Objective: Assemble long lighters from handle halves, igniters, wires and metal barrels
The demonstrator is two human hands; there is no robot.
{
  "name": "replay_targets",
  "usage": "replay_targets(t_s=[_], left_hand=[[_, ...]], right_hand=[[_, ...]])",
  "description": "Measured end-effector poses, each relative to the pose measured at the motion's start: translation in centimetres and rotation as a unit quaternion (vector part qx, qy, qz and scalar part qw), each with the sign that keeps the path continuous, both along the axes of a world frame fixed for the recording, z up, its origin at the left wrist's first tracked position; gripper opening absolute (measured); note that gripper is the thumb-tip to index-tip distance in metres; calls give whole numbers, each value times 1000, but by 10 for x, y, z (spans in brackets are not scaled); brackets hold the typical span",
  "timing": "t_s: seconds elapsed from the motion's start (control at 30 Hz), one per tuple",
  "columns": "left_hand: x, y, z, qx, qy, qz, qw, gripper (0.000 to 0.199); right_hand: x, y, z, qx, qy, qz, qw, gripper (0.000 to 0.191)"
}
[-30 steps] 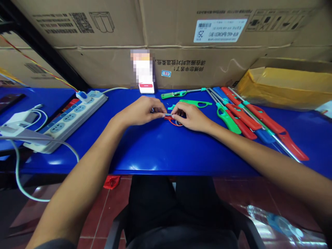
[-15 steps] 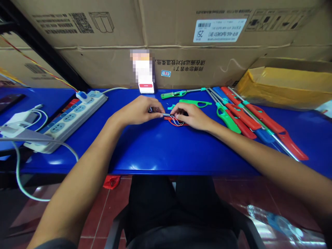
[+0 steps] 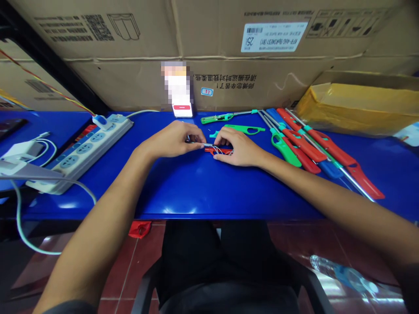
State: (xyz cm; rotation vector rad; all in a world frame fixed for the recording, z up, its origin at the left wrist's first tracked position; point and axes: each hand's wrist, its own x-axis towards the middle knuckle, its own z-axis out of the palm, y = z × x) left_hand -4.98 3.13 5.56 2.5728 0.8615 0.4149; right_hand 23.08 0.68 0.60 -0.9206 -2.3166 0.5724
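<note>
My left hand (image 3: pixel 181 138) is closed in a pinch on a thin metal tube (image 3: pixel 208 145). Thin white wires (image 3: pixel 217 149) run from the tube's right end toward my right palm. Beneath them lies a red lighter casing (image 3: pixel 208 151), part of it hidden by my right hand (image 3: pixel 240 147). That hand curls around the casing, thumb along its near side and fingers on its far side. Just behind sit a green lighter casing half (image 3: pixel 244 129) and a small teal plastic piece (image 3: pixel 214 134).
A long green lighter (image 3: pixel 218 118) lies farther back, and several red, green and blue lighters (image 3: pixel 314 146) are piled at the right. A lit phone (image 3: pixel 182 110) leans on the cardboard box (image 3: pixel 131 87). A power strip (image 3: pixel 81 152) with cables occupies the left; a yellow-taped box (image 3: pixel 356 104) stands back right.
My right thumb has moved away from the fingers, down to the near side of the red casing. My left hand keeps its pinch on the tube. The view has shifted slightly.
</note>
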Motion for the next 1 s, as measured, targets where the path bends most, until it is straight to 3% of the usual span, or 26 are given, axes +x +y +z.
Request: replay_targets(t_s=[0.17,0.43,1.0], left_hand=[[0,-1,1,-12,-2,14,1000,28],[0,-3,2,-15,-3,1,1000,27],[9,-4,-2,-9,-10,-28,1000,25]], right_hand=[[0,-3,-1,10,13,-26,1000,37],[0,-6,0,-5,29,-4,1000,24],[1,-2,-4,-7,51,18,998,20]])
